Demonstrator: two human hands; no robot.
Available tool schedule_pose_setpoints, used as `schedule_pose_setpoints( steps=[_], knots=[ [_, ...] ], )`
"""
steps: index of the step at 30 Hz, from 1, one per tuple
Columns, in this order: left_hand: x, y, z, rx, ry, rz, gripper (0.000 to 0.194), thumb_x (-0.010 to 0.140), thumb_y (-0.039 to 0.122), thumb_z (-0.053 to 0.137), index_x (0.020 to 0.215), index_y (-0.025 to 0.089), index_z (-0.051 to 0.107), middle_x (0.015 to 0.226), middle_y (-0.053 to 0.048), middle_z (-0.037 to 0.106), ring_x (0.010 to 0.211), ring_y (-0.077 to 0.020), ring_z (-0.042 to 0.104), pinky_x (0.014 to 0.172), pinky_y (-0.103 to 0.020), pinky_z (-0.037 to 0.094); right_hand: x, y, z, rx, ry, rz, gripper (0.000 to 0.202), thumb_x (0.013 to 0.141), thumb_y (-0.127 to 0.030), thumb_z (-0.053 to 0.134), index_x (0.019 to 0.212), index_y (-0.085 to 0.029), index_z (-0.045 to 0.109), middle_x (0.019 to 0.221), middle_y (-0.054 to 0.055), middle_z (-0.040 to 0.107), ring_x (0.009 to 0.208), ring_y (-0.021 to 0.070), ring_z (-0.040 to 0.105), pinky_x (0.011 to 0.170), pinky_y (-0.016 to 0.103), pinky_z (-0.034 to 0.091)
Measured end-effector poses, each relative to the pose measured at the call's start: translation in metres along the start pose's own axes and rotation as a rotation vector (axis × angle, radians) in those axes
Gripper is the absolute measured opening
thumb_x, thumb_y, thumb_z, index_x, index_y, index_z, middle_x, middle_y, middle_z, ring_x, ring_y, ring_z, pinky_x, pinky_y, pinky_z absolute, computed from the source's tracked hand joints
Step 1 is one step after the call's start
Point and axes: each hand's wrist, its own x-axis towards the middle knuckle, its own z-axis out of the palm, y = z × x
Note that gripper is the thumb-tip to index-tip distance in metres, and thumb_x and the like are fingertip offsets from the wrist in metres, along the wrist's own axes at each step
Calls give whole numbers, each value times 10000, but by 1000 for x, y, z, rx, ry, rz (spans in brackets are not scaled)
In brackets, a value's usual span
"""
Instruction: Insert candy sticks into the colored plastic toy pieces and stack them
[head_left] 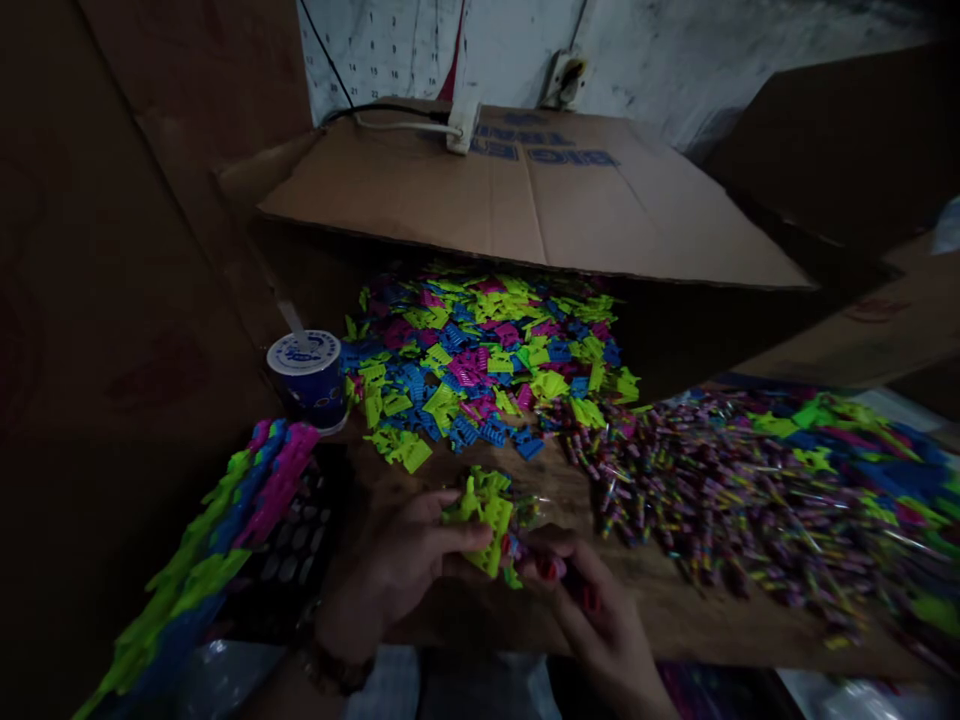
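Observation:
In the middle of the view, over the wooden table, my left hand (409,555) grips a yellow-green moulded plastic toy piece (491,525), its thumb pressed on the front. Just to the right, my right hand (589,600) has its fingers curled around small objects with red ends (550,568), too dim to name. Its fingertips come up against the lower right edge of the yellow-green piece. Beyond both hands lies a heap of yellow-green, blue and pink plastic pieces (469,370). To the right spreads a pile of small colourful wrapped sticks (720,490).
A lidded blue cup (306,385) with a straw stands at the left. Stacked plastic pieces (225,530) lean over a dark keypad-like object (289,550). A cardboard flap (540,200) overhangs the heap, with a white plug (463,130) on it. More coloured pieces (885,450) lie far right.

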Motion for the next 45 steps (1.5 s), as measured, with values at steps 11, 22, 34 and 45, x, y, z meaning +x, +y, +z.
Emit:
schedule_pose_setpoints(
  steps=[11,22,34,45],
  knots=[
    [33,-26,-22,379,116,261,506,555,402,792,955,124,652,929,-79,701,850,-232,637,698,-293,504,7,24,16,-268,27,-64,191,852,-275,465,916,-208,633,800,64,690,689,181,651,622,243,512],
    [72,4,-64,1477,689,600,437,831,203,517,1248,74,503,1337,-250,467,1320,-394,278,1051,-580,188,24,40,-11,-783,139,7,313,898,-327,378,952,-203,660,886,101,656,620,212,644,465,271,431],
    [38,8,-27,650,144,396,304,732,254,633,1016,155,590,912,-55,676,795,-182,636,635,-251,498,25,-3,0,-135,13,64,296,867,-378,520,1065,-207,658,1038,92,694,946,227,642,774,302,518],
    [13,3,-5,286,160,344,361,603,280,763,926,152,665,858,-41,697,769,-163,606,665,-232,451,20,-19,8,-23,171,172,245,803,-435,596,868,-204,645,805,61,710,723,195,658,626,245,523]
  ],
)
